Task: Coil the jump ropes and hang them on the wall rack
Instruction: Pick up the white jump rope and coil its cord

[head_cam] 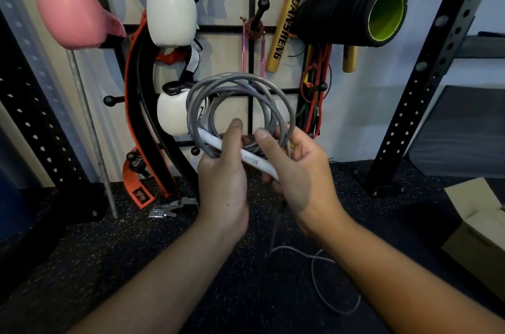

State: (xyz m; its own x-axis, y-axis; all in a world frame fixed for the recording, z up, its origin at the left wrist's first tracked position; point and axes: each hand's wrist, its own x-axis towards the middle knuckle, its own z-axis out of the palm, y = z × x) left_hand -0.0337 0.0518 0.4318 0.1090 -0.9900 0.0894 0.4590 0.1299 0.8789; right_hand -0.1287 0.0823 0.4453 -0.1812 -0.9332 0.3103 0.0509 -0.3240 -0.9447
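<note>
A grey jump rope [240, 95] is wound into several loops held upright in front of the wall rack [252, 65]. Its white handle [246, 154] lies slanted across the bottom of the coil. My left hand [222, 177] grips the bottom of the coil and the handle. My right hand [296, 169] holds the coil's right side and the handle's lower end. A loose tail of the rope [322, 276] trails down onto the floor. A second rope with pink handles [252, 42] hangs coiled on a black rack peg [261, 6].
White boxing gloves [170, 9], a pink glove [71, 15], an orange-black belt [136, 104], gold sticks [289, 24], a black foam roller [352, 15] and resistance bands [314, 93] hang on the wall. Perforated black uprights [426, 74] stand on both sides. A cardboard box [478, 235] sits at the right.
</note>
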